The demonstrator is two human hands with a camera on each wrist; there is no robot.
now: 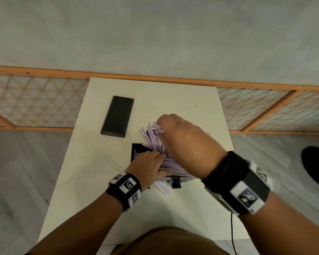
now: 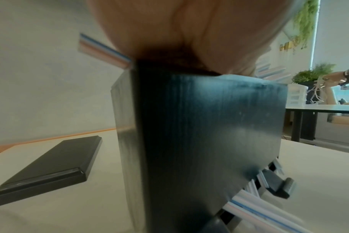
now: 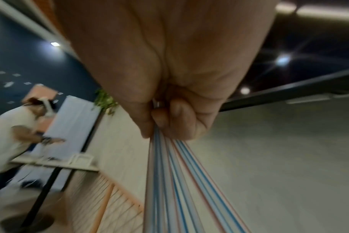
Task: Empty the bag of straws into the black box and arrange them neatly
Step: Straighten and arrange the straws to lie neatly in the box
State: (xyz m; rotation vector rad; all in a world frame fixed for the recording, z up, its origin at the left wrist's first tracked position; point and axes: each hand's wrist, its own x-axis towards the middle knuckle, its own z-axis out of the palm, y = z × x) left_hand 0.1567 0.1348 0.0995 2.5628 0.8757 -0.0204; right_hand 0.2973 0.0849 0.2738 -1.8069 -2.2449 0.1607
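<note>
The black box (image 1: 138,149) stands on the white table (image 1: 173,94), and its dark wall fills the left wrist view (image 2: 209,126). Striped straws (image 1: 156,142) fan out of it, slanting up and away. My right hand (image 1: 159,127) is raised over the box and pinches the end of the clear straw bag (image 1: 152,133); in the right wrist view its curled fingers (image 3: 175,116) clamp the plastic, with straws (image 3: 179,181) running down from them. My left hand (image 1: 149,162) lies on the near-left rim and the straws, fingers fairly straight. A few straws (image 1: 163,188) poke out of the near side.
The box's flat black lid (image 1: 117,116) lies on the table at the far left, also seen from the left wrist (image 2: 48,170). A wooden lattice fence (image 1: 35,102) runs behind the table. A black cable (image 1: 232,232) hangs at the table's near right. Another person (image 3: 12,134) works at a far table.
</note>
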